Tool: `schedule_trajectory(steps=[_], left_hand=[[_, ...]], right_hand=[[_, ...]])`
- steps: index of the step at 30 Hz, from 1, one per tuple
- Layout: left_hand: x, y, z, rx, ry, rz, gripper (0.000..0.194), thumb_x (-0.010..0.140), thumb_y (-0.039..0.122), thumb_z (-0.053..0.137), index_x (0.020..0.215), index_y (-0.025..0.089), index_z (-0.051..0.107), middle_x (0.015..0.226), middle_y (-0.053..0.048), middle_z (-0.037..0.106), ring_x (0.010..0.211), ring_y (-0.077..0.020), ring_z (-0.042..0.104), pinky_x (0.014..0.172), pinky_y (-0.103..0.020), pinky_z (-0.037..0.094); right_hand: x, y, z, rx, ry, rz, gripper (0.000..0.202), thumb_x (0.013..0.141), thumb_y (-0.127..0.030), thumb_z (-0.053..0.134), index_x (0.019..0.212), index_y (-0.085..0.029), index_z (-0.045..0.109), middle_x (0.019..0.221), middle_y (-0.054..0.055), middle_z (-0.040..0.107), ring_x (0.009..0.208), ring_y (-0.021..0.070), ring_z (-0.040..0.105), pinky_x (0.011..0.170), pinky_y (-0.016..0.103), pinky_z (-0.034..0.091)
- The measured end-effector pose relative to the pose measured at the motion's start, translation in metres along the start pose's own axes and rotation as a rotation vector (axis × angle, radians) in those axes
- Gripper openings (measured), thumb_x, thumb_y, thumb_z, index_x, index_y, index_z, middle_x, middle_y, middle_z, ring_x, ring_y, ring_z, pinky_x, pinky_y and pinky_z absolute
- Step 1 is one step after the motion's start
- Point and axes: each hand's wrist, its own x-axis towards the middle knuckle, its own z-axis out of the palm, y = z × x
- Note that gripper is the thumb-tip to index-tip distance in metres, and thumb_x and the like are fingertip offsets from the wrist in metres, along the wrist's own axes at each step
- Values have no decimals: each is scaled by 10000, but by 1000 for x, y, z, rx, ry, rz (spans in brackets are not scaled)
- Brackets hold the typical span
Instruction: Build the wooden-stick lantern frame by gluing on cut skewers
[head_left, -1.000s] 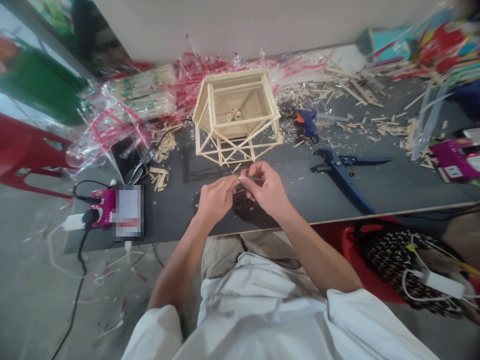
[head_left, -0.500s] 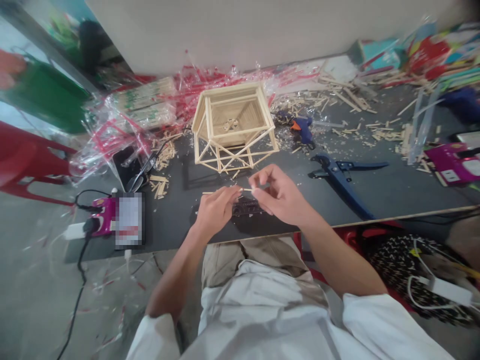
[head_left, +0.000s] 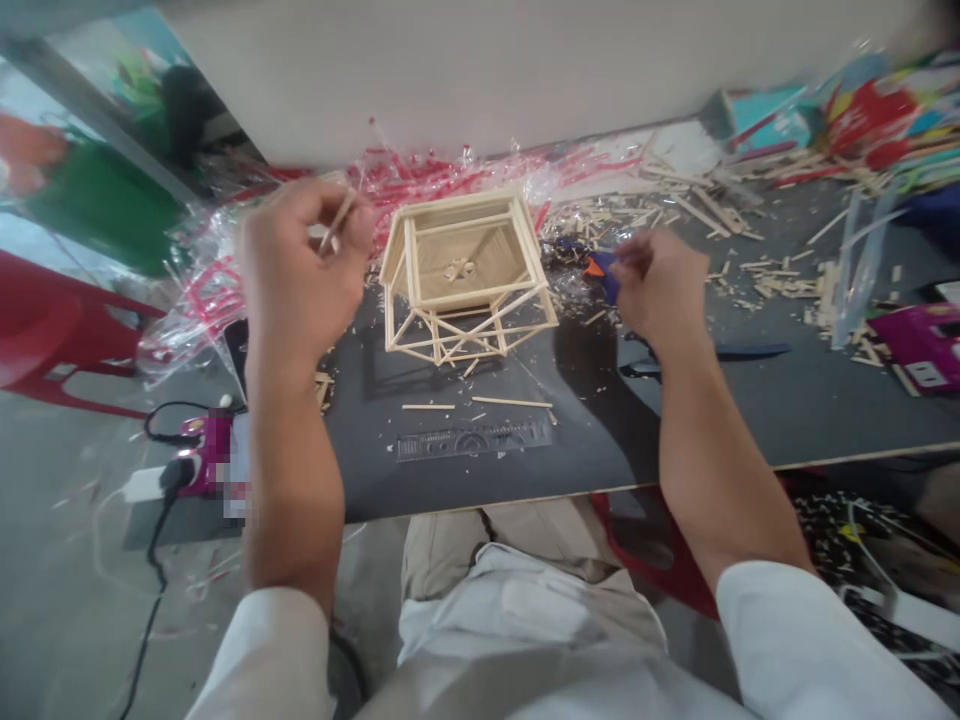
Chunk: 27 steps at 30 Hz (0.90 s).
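Observation:
Raised at the left, my left hand (head_left: 300, 265) pinches a short wooden stick (head_left: 339, 220) between thumb and fingers. My right hand (head_left: 664, 290) reaches over the table with its fingers closed on the blue glue gun (head_left: 609, 280), covering part of it; the fingers are slightly blurred. Between my hands stands a frame model (head_left: 469, 265) glued from thin sticks, with a slatted bowl-like hollow. Two loose sticks, a shorter one (head_left: 428, 407) and a longer one (head_left: 512, 402), lie in front of it. Nearer me is a clear ruler (head_left: 474, 440).
Blue cutting pliers (head_left: 750, 351) lie partly behind my right forearm. Stick offcuts (head_left: 780, 278) and red-and-clear plastic wrapping (head_left: 465, 160) cover the back of the table. Purple power strips (head_left: 199, 440) sit at both sides. A red stool (head_left: 52, 320) stands left.
My hands have parted from above the ruler. The left has risen to the left with a stick; the right has gone forward and right to the glue gun. The ruler and loose sticks are uncovered.

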Motion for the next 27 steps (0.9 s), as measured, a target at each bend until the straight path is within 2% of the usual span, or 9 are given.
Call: schedule_trajectory(steps=[3,6,9,11,14,16,19,23,27], left_hand=[[23,-20,20,55,-44,-87,743,870,783,638,879,48,743,759,-10,682,685,-41,526,657,-191,467],[33,-31,30,48,-95,-104,717,869,754,668,925,46,761,805,-26,706,709,-58,547,703,-256,543],[38,-32,30,29,-239,-113,470,936,511,712,1006,48,764,869,-9,693,729,-27,532,754,-267,559],[39,-30,26,31,-367,-139,302,905,325,751,1027,48,752,912,0,656,727,-3,508,757,-255,538],[35,-25,18,19,-484,-111,250,804,190,794,1021,79,744,964,-11,621,738,-31,499,719,-217,468],[31,-21,15,-23,-485,-69,244,794,160,756,1037,135,752,942,-9,622,723,-66,485,656,-215,389],[25,-18,14,-51,-460,-99,164,800,200,705,950,161,757,709,34,526,603,-76,405,615,-260,312],[24,-18,14,-32,-417,-98,120,785,244,671,836,151,727,629,58,458,567,-65,371,642,-264,310],[23,-22,13,-38,-419,-119,131,796,273,676,835,154,714,635,57,452,580,-77,359,660,-273,328]], right_hand=[[0,24,16,30,-26,-107,140,816,-113,685,908,-219,685,810,34,701,756,210,669,819,403,546],[-2,38,20,-49,-39,-177,94,906,-217,652,981,-221,708,934,84,737,859,249,703,888,459,556],[-4,43,20,-213,6,-184,198,922,-264,673,1105,-192,697,1117,168,706,1098,323,670,1012,536,518],[-6,45,22,-313,12,-138,371,895,-307,732,1225,-155,655,1203,219,661,1227,371,609,1073,575,477],[-9,46,27,-386,-79,-22,559,869,-350,755,1340,-107,581,1227,253,647,1235,407,597,1072,584,469],[-10,46,29,-400,-140,25,542,889,-337,696,1357,-98,566,1227,256,654,1205,416,613,1058,581,470],[-10,44,29,-402,-132,33,483,921,-277,571,1366,-89,550,1257,273,636,1243,422,600,1064,577,457],[-10,42,27,-385,-52,12,492,911,-248,509,1379,-97,522,1312,284,581,1288,416,573,1080,582,452],[-15,39,25,-317,-75,-82,497,897,-234,474,1375,-97,484,1309,279,580,1256,390,597,1068,584,471]])
